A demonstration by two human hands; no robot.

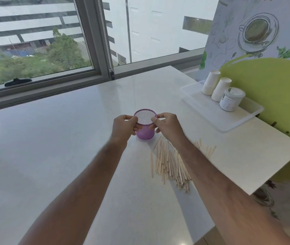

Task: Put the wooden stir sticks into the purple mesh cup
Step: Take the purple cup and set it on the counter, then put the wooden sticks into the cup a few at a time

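Two bare forearms reach out from under us across the white worktop, and both hands meet at the purple mesh cup. We see the left hand with its fingers curled round the cup's left side, thumb up at the rim. The right hand pinches the opposite rim, thumb on top, fingers wrapped down the right wall. The cup stands upright on the worktop, mouth toward us; we see pale mesh at its bottom and no sticks inside.

Just nearer us and to the right lie the wooden stir sticks, a loose flat heap on the worktop, well outside the cup. The right forearm crosses over the heap and hides part of it, so we cannot count them; a few more poke out beyond the arm.

Over at the right edge sits a clear tray. It holds two stacks of white paper cups, mouths down, and one white lidded tub; its label is too small to read. How many cups each stack holds we cannot tell.
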